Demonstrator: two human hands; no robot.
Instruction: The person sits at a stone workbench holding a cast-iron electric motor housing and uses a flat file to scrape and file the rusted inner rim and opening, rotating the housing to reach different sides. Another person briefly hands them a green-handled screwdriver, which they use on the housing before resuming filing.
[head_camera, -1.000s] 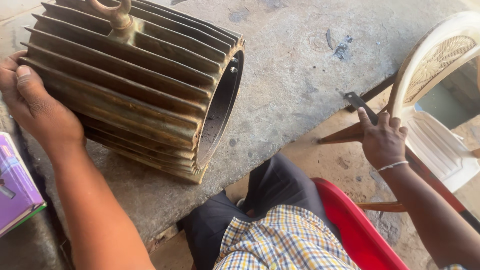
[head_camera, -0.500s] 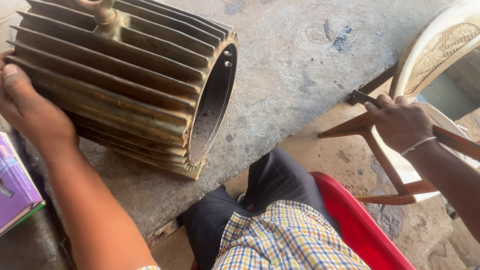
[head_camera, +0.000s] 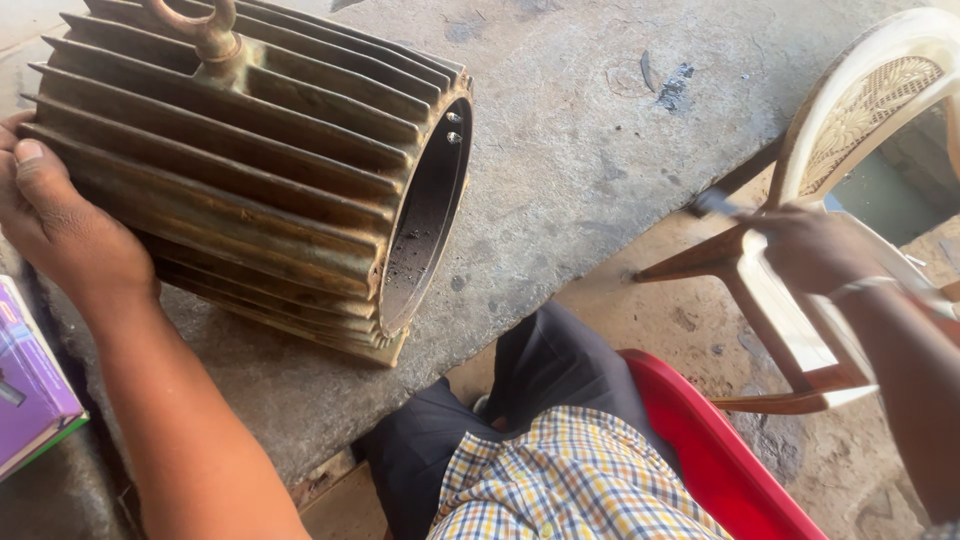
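While my left hand (head_camera: 70, 235) presses flat against the closed end of the finned motor housing (head_camera: 250, 170), fingers spread and thumb laid along the top fins, the housing lies on its side on the concrete slab (head_camera: 590, 150), filling the frame from nine o'clock up to twelve. Its open round mouth (head_camera: 425, 215) faces three o'clock, with a lifting eye bolt (head_camera: 200, 30) standing out of the fins at the top. My right hand (head_camera: 815, 250) is well apart at three o'clock, blurred, closed around a thin dark tool (head_camera: 712, 204) whose tip points toward ten o'clock; I cannot tell what kind of tool it is. That hand sits in front of a cream plastic chair (head_camera: 860, 110). Down at six o'clock I see my checked shirt (head_camera: 570, 480), dark trousers (head_camera: 545, 375) and a red seat edge (head_camera: 720, 450). A purple box (head_camera: 30, 390) lies at eight o'clock.
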